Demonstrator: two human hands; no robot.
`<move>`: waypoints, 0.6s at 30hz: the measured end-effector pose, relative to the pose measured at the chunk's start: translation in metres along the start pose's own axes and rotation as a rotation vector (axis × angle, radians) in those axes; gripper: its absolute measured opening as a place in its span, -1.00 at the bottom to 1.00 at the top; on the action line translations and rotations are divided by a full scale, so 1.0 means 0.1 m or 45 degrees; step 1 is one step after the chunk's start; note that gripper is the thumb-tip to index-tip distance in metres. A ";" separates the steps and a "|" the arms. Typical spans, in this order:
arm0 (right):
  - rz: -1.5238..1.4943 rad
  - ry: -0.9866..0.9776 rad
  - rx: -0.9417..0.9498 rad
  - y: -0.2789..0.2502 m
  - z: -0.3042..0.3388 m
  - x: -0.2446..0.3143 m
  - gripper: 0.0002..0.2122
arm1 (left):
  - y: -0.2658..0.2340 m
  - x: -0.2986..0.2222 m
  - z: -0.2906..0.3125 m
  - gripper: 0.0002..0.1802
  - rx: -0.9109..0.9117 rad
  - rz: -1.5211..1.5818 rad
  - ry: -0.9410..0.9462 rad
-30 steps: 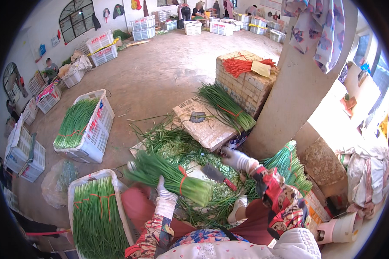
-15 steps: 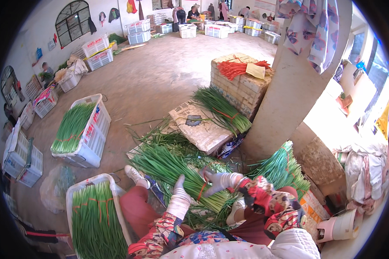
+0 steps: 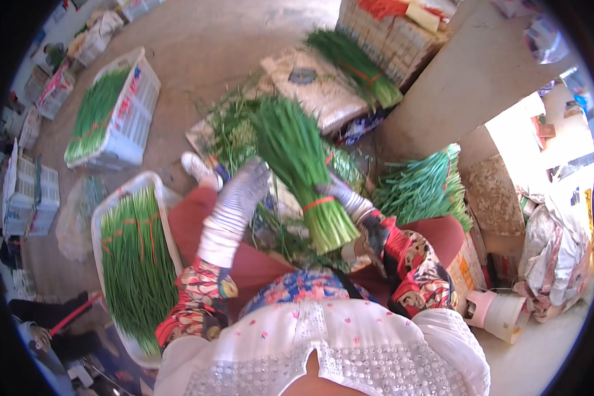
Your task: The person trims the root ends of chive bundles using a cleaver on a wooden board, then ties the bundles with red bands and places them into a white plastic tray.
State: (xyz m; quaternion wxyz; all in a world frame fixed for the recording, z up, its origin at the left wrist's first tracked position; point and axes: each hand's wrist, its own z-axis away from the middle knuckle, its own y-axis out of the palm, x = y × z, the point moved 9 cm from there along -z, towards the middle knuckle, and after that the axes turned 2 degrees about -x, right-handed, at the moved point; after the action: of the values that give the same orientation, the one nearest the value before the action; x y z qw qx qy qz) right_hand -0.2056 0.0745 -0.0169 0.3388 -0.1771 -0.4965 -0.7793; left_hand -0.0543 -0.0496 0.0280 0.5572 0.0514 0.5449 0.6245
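Observation:
A bundle of green chives [image 3: 297, 148], tied with an orange-red band near its pale cut ends, is lifted at a slant before my knees. My right hand [image 3: 340, 191], in a grey glove, closes on the bundle's right side near the band; some of its fingers are hidden. On the left, my gloved left hand [image 3: 245, 181] has its fingers stretched out beside the leaves, and I see nothing held in it. Loose green leaves and trimmings [image 3: 231, 129] lie on the floor beneath and behind the bundle.
At my left stands a white crate [image 3: 97, 231] of tied chives, with another filled crate [image 3: 153, 86] beyond. More chives [image 3: 416, 188] are stacked by my right knee. A tied bundle [image 3: 353, 66] rests on a flat board [image 3: 297, 99] near the pillar [image 3: 442, 112].
The chive bundle has been raised off the trimmings and turned steeper, cut ends toward me. My left hand has come away from its top, and my view has tilted down.

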 end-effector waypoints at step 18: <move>1.418 -0.434 0.104 0.45 -0.43 1.07 -0.18 | 0.30 0.56 -0.67 -0.03 0.174 0.086 0.045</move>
State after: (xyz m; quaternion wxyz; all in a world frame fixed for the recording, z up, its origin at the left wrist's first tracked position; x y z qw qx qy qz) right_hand -0.2468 -0.0140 0.0593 0.6194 -0.5211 -0.4056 -0.4247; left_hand -0.1397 -0.0429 -0.0074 0.5212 0.0966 0.5938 0.6053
